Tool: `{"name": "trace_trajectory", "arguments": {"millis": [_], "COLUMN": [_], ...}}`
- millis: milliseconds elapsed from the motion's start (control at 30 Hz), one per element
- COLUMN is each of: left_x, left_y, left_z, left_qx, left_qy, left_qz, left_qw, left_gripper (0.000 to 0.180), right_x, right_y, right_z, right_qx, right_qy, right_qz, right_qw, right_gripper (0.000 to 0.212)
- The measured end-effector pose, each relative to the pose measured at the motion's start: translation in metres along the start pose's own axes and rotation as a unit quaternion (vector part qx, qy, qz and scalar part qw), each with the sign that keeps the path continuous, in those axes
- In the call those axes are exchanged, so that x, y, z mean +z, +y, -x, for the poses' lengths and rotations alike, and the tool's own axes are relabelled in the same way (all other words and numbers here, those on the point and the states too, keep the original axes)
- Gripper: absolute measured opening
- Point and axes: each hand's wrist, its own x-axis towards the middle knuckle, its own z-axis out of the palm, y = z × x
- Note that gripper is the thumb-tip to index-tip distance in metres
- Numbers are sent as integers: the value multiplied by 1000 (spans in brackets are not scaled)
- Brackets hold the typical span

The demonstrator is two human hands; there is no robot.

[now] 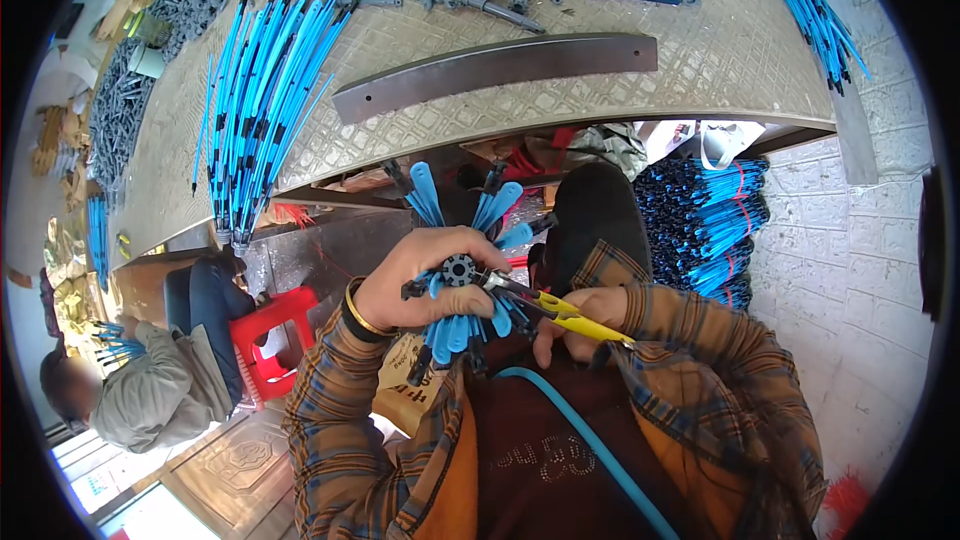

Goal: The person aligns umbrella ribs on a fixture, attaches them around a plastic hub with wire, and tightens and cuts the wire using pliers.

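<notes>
1. Left hand (420,280) grips a dark hub fanned with blue plastic paddles (462,275), hub facing the camera
2. Right hand (585,325) squeezes yellow-handled pliers (545,308), long axis pointing left, tips at the hub

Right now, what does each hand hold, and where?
Left hand: blue moulded part, gripped at its hub. Right hand: pliers, by the yellow handles.
</notes>
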Motion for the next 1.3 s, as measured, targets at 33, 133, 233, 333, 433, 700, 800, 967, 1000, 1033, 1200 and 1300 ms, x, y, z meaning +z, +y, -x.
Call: {"name": "trace_trajectory", "arguments": {"millis": [33, 133, 233, 333, 433, 700, 800, 967, 1000, 1033, 1200, 1300], "left_x": [0, 2, 6, 9, 10, 14, 19, 22, 25, 27, 29, 28], "left_y": [0, 1, 10, 11, 11, 16, 20, 27, 28, 29, 27, 28], "left_z": [1, 10, 8, 7, 7, 3, 2, 3, 3, 3, 2, 1], "left_qx": [1, -33, -75, -93, -89, -13, -21, -54, -52, -51, -34, -34], "left_qy": [0, 69, 115, 128, 107, 16, 30, 17, 18, 19, 12, 10], "left_qz": [0, -1, 15, 22, 18, -28, -36, -43, -37, -30, -30, -31], "left_qw": [1000, 997, 990, 987, 990, 999, 999, 997, 998, 998, 999, 999], "left_gripper": [38, 40, 49, 56, 60, 50, 49, 49, 49, 49, 49, 48], "right_x": [2, 53, 50, 46, 39, 13, 37, 82, 83, 84, 82, 77], "right_y": [0, -25, -26, -27, -25, 1, -17, -41, -42, -42, -39, -38], "right_z": [5, 14, 18, 21, 25, 31, 41, 52, 53, 54, 56, 55], "right_qx": [-1, -146, -128, -99, -68, -66, -88, -35, -30, -24, -19, -31], "right_qy": [0, 205, 200, 193, 185, 143, 146, 234, 233, 231, 228, 216], "right_qz": [1, 292, 270, 236, 202, 82, 172, 213, 225, 237, 253, 259], "right_qw": [1000, 923, 933, 947, 959, 984, 970, 948, 946, 943, 940, 941], "right_gripper": [50, 46, 45, 43, 41, 35, 32, 29, 28, 27, 26, 26]}}
